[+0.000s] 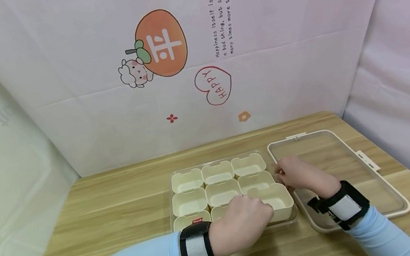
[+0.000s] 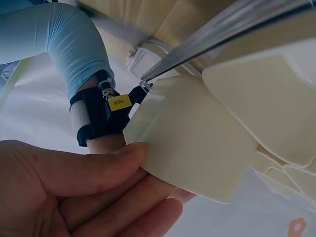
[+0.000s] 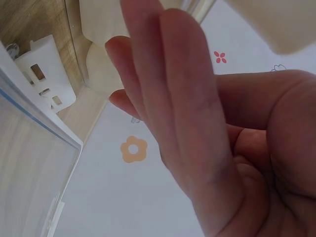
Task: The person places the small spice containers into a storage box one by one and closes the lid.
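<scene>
In the head view my left hand (image 1: 241, 223) pinches a cream plastic bin (image 1: 280, 210) by its near left side. The bin sits higher than its neighbours, at the front right corner of a clear box (image 1: 280, 226). My left thumb (image 2: 98, 170) lies along the bin wall in the left wrist view, with the fingers beneath. My right hand (image 1: 305, 176) is beside the box's right side, its fingers fairly straight and holding nothing in the right wrist view. Several more cream bins (image 1: 222, 194) stand in rows inside the box.
To the right, a clear lid (image 1: 394, 194) with a white rim lies flat on the wooden table (image 1: 101, 219), partly under my right forearm. A white latch (image 1: 368, 160) sticks out from its right edge. Behind the table hangs a printed white cloth (image 1: 280, 64).
</scene>
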A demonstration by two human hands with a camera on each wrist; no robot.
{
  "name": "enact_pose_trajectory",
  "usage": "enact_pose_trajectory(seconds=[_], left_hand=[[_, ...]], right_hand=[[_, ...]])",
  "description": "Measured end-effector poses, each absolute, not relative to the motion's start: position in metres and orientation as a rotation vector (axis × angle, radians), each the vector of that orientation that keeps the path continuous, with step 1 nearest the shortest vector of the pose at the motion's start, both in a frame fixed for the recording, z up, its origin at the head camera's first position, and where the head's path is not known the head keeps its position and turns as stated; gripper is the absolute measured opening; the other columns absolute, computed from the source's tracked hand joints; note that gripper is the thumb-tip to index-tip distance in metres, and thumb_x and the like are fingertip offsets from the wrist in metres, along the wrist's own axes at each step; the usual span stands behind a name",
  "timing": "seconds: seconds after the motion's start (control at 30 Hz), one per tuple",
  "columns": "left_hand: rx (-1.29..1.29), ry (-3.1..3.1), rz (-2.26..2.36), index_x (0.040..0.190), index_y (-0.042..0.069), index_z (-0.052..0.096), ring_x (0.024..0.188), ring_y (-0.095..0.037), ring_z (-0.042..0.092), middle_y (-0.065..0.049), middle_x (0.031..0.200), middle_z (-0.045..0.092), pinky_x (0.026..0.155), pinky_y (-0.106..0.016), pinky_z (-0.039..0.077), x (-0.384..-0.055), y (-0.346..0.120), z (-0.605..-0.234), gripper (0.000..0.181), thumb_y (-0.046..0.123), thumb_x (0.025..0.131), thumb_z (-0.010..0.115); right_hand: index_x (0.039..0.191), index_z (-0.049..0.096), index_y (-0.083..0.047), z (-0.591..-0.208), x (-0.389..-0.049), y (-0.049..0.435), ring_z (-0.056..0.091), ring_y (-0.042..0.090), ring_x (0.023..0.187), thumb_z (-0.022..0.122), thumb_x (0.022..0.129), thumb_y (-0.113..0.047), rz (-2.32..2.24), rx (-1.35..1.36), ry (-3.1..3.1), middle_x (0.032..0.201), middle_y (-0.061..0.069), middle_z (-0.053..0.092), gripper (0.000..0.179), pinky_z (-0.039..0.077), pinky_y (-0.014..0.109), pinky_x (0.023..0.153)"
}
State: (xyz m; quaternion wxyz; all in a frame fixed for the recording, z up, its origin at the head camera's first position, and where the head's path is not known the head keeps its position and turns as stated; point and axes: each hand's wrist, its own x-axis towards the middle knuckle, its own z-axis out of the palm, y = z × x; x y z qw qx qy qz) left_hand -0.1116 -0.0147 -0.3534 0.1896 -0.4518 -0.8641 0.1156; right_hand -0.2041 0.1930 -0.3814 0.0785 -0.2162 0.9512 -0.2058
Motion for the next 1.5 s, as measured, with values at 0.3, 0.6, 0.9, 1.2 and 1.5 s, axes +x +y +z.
enact_pose_trajectory(seconds=[0.3, 0.6, 0.9, 1.2, 1.5], left_hand=[[-1.285, -2.418, 0.384, 0.06, 0.027, 0.054, 0.046, -0.005, 0.042, 0.014, 0.053, 0.048, 0.035, -0.023, 0.032, -0.112, -0.011, -0.361, 0.024, 0.011, 0.074, 0.065], [-1.277, -2.394, 0.404, 0.058, 0.028, 0.055, 0.047, -0.008, 0.044, 0.012, 0.052, 0.049, 0.035, -0.025, 0.034, -0.113, -0.007, -0.368, 0.025, 0.013, 0.075, 0.065], [-1.296, -2.379, 0.415, 0.059, 0.028, 0.056, 0.047, -0.008, 0.045, 0.012, 0.053, 0.051, 0.035, -0.025, 0.035, -0.115, -0.004, -0.371, 0.024, 0.014, 0.076, 0.065], [-1.322, -2.395, 0.417, 0.062, 0.028, 0.058, 0.047, -0.009, 0.048, 0.011, 0.056, 0.054, 0.036, -0.026, 0.037, -0.115, -0.003, -0.372, 0.021, 0.016, 0.077, 0.066], [-1.325, -2.428, 0.458, 0.062, 0.028, 0.057, 0.046, -0.009, 0.047, 0.011, 0.056, 0.054, 0.035, -0.024, 0.035, -0.114, -0.001, -0.371, 0.022, 0.017, 0.078, 0.066]], right_hand=[[0.067, 0.061, -0.005, -0.382, -0.204, 0.192, 0.061, 0.01, 0.045, 0.054, 0.091, -0.004, -0.643, -0.641, 2.833, 0.057, 0.0, 0.061, 0.026, 0.049, 0.022, 0.049], [0.067, 0.06, -0.004, -0.384, -0.203, 0.193, 0.062, 0.012, 0.045, 0.053, 0.091, -0.003, -0.679, -0.639, 2.83, 0.055, 0.001, 0.061, 0.025, 0.048, 0.021, 0.046], [0.069, 0.063, -0.003, -0.384, -0.203, 0.193, 0.062, 0.012, 0.045, 0.054, 0.09, -0.002, -0.693, -0.632, 2.828, 0.056, 0.001, 0.061, 0.023, 0.048, 0.02, 0.044], [0.069, 0.063, -0.003, -0.384, -0.204, 0.193, 0.061, 0.011, 0.045, 0.053, 0.09, -0.001, -0.674, -0.629, 2.831, 0.055, 0.001, 0.061, 0.023, 0.048, 0.02, 0.045], [0.068, 0.062, -0.004, -0.384, -0.204, 0.193, 0.062, 0.013, 0.046, 0.053, 0.09, -0.001, -0.704, -0.622, 2.82, 0.055, 0.001, 0.061, 0.024, 0.048, 0.02, 0.044]])
